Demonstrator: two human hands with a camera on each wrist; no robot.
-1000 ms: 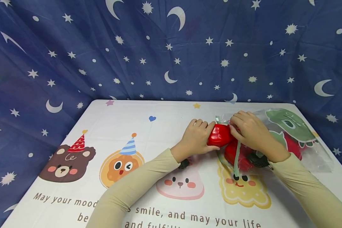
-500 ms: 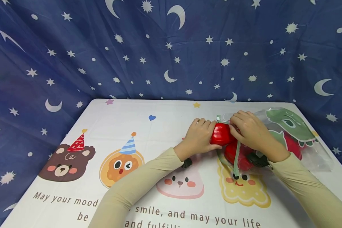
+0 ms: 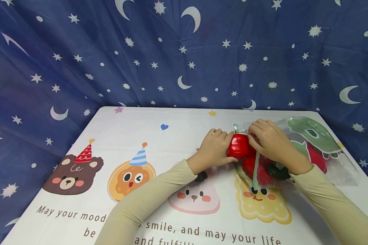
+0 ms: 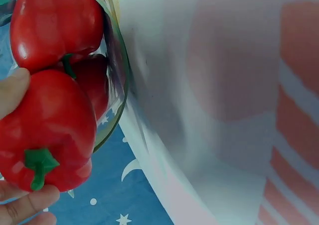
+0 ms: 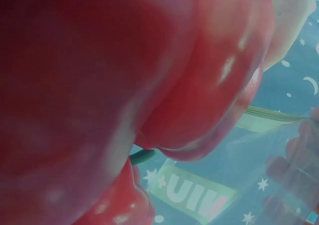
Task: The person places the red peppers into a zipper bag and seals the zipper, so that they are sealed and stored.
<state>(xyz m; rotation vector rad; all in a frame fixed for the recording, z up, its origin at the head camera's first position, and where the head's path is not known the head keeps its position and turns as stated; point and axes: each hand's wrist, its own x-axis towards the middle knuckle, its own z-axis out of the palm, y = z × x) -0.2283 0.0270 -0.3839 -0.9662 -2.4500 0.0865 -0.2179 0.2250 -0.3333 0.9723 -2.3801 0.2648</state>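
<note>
A red bell pepper (image 3: 239,146) with a green stem is in my left hand (image 3: 213,149), thumb on one side and fingers on the other. It lies at the mouth of a clear plastic bag (image 3: 345,175) printed with green. In the left wrist view, that pepper (image 4: 55,125) touches another red pepper (image 4: 55,26), with a third partly hidden behind. My right hand (image 3: 268,139) grips the bag near its green-edged opening, its fingers (image 5: 294,155) seen through the plastic. More red peppers (image 3: 254,168) lie inside the bag, partly covered by the right hand and wrist.
The white tabletop (image 3: 184,119) carries printed cartoon figures and lettering. Behind it hangs a dark blue curtain (image 3: 184,68) with stars and moons. A small black device (image 3: 201,176) is under the left wrist, and another (image 3: 277,172) under the right.
My left hand has shifted slightly to the right with the pepper, closer to the right hand. The right hand and the bag have stayed almost in place.
</note>
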